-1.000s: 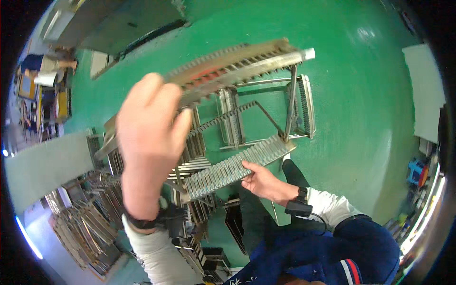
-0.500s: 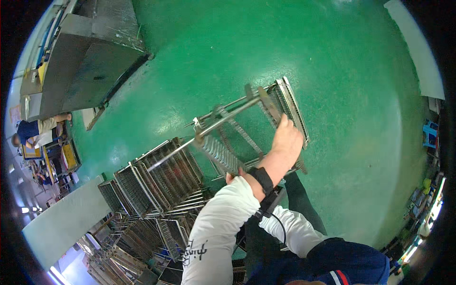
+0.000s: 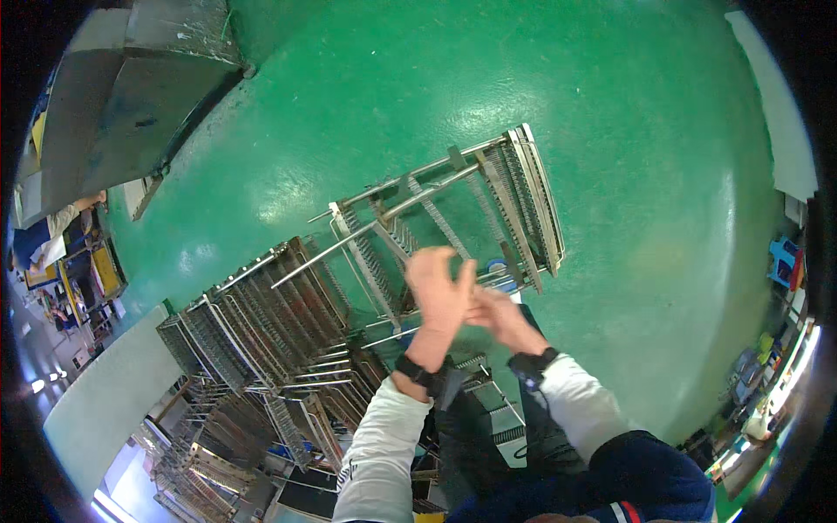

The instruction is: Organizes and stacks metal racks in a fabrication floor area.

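Observation:
A metal rack frame (image 3: pixel 417 207) made of long round rods and toothed crossbars lies low in front of me. My left hand (image 3: pixel 438 286) is over its near side, thumb apart from the fingers, and holds nothing I can see. Close against it is my right hand (image 3: pixel 503 319); its fingertips are partly hidden behind the left hand and smeared by motion. A toothed crossbar (image 3: pixel 366 261) spans the rack's left part. Several more toothed bars (image 3: pixel 523 196) stand packed together at its right end.
Stacked toothed racks (image 3: pixel 270 327) stand at my left, with more metal frames (image 3: pixel 218 471) below them. A large grey metal cabinet (image 3: pixel 139 113) is at the far left on the green floor (image 3: pixel 645 174). Another person (image 3: pixel 39 244) works at the left edge.
My left hand has left the bar at the rack's right end and moved back towards me. My right hand has come out from under the left forearm, and both hands now meet.

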The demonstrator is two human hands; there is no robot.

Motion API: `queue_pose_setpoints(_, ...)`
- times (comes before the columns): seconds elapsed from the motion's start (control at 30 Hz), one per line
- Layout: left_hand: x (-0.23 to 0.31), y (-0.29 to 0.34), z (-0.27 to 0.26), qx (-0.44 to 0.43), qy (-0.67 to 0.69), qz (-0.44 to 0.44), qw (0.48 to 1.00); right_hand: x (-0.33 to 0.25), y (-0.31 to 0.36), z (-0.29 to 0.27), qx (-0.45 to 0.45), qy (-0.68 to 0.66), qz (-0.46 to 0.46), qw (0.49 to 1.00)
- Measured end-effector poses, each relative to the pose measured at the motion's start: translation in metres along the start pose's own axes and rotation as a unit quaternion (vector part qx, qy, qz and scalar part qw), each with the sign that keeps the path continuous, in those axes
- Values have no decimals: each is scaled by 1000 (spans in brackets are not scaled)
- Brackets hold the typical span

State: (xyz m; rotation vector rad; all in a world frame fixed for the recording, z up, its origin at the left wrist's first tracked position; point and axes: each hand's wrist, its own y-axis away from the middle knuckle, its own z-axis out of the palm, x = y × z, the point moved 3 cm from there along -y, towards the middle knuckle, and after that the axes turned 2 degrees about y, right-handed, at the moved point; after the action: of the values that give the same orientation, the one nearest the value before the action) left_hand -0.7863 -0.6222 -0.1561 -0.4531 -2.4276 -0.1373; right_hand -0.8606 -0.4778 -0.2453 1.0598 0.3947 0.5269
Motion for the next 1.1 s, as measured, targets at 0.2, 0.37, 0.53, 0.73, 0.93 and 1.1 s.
queue_pose_setpoints(0.2, -85, 53, 34, 103, 126, -282, 946, -122, 13, -86, 339, 474, -463, 668)
queue_pose_setpoints(0.37, -104, 72, 86, 36, 121, -284, 950, -143, 4, -65, 262, 640, -320, 648)
queue_pose_setpoints(0.53, -92, 75, 73, -13, 58, -289, 955, -143, 9, -62, 220, 685, -340, 606)
queue_pose_setpoints(0.73, -101, 69, 27, -6, 98, -261, 960, -160, 36, -71, 259, 673, -301, 624)
queue_pose_setpoints(0.93, -120, 65, 12, -9, 85, -277, 957, -203, 23, -93, 259, 693, -354, 572)
queue_pose_setpoints(1.1, -81, 41, -11, 46, 119, -266, 955, -215, 36, -91, 283, 679, -339, 586)
